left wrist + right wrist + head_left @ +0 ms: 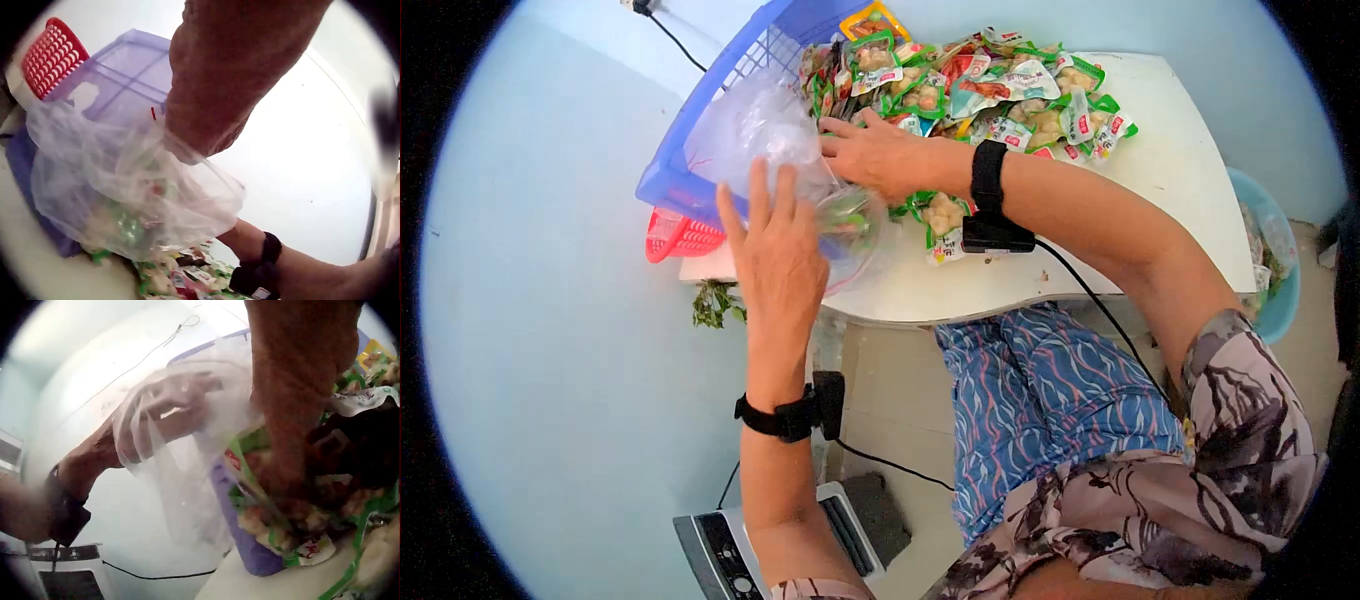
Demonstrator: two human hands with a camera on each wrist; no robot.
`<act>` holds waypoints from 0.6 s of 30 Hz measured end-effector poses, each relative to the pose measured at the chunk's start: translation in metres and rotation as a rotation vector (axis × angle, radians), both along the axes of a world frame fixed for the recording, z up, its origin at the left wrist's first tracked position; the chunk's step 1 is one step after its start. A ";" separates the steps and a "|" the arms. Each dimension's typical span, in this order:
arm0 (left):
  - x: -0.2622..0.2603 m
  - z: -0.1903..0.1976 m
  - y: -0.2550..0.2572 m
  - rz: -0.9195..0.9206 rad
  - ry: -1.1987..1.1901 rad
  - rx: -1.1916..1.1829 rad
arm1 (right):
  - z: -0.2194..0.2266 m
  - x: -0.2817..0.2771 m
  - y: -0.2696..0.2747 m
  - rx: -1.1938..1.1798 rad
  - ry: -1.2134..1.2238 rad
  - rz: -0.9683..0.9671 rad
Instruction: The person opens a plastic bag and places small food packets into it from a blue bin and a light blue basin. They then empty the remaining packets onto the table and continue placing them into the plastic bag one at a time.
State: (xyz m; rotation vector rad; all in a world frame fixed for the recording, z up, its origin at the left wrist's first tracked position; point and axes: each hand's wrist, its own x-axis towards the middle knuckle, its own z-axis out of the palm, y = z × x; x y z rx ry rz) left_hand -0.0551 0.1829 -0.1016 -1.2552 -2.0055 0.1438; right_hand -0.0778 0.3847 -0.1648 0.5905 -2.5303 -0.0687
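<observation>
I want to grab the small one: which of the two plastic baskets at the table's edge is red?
The red basket is the small one below the big blue basket, poking out left of the left hand.

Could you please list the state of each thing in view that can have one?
Clear plastic bag: open, partly filled with packets.
Left hand: fingers spread, holding the bag.
Right hand: on the packets at the bag's mouth.
Snack packets: sealed, heaped on the table.
Blue basket: tilted against the heap.

The bag (765,130) is thin, clear, crinkled plastic; the basket (690,130) matt blue plastic lattice; the packets (1000,95) glossy.
</observation>
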 end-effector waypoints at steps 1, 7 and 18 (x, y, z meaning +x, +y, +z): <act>-0.004 -0.002 -0.005 0.046 0.003 -0.019 | -0.001 -0.001 -0.001 0.021 0.002 -0.049; -0.012 -0.017 -0.002 0.199 0.073 -0.040 | -0.009 -0.011 -0.009 -0.061 -0.013 -0.171; -0.009 -0.027 0.013 0.372 0.153 -0.075 | -0.025 0.006 0.019 0.047 0.134 -0.135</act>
